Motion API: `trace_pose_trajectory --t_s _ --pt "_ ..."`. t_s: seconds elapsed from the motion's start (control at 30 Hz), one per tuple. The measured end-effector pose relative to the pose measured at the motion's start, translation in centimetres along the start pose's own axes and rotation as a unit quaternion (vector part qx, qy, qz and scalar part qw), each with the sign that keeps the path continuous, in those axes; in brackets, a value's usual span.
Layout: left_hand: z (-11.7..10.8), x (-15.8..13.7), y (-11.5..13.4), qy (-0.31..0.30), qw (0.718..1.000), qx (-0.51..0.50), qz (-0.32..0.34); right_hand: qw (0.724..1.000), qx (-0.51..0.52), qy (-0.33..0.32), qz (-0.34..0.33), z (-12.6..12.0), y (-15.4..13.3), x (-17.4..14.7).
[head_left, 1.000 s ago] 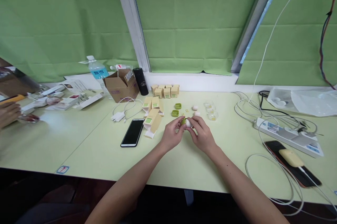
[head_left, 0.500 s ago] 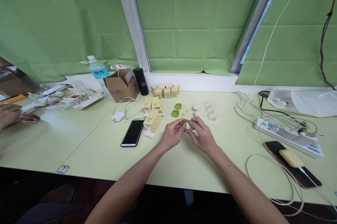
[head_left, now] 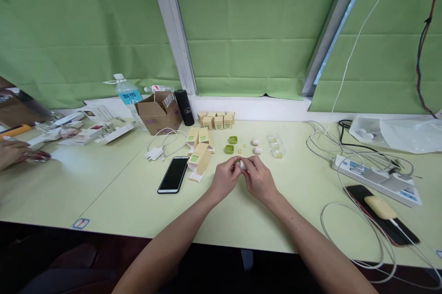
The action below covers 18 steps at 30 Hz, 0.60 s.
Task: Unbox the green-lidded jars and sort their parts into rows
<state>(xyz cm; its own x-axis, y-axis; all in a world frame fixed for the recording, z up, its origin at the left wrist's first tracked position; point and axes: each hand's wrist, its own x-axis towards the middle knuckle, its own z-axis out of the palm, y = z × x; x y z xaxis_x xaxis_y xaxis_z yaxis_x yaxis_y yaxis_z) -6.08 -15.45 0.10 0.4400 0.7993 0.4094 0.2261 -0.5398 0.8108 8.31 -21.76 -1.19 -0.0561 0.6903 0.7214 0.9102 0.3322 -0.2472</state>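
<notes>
My left hand (head_left: 225, 178) and my right hand (head_left: 259, 181) meet above the table, fingertips pinched together. Between them is a small white rounded piece (head_left: 242, 165), gripped by my right fingers. A small green piece (head_left: 238, 160) peeks out at my left fingertips, mostly hidden. Beyond my hands lie two green square cups (head_left: 229, 149), two tiny yellow pieces (head_left: 240, 151) and two pale pink-white rounded pieces (head_left: 257, 150). A clear plastic holder (head_left: 277, 152) with yellow spots is farther right. Several small cream boxes (head_left: 200, 157) stand or lie to the left.
A phone (head_left: 173, 175), charger (head_left: 155, 153), brown carton (head_left: 159, 114), black cylinder (head_left: 184, 108) and water bottle (head_left: 128, 93) are left. A power strip (head_left: 376, 181), cables and another phone (head_left: 397, 227) lie right. Another person's hand (head_left: 12, 153) is at far left.
My right hand has shifted slightly left, and its fingers have closed in tighter against my left. Less of the green and white pieces shows now.
</notes>
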Motion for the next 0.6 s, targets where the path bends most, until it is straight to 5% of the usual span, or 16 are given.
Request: trace_pose_trajectory --t_s 0.43,0.6 --pt "0.1 -0.04 0.84 0.033 0.999 0.025 -0.027 0.997 -0.074 -0.007 0.01 0.59 -0.78 0.42" --pt "0.14 0.02 0.7 -0.001 0.996 -0.078 -0.034 0.999 -0.009 0.002 0.043 0.59 -0.47 0.34"
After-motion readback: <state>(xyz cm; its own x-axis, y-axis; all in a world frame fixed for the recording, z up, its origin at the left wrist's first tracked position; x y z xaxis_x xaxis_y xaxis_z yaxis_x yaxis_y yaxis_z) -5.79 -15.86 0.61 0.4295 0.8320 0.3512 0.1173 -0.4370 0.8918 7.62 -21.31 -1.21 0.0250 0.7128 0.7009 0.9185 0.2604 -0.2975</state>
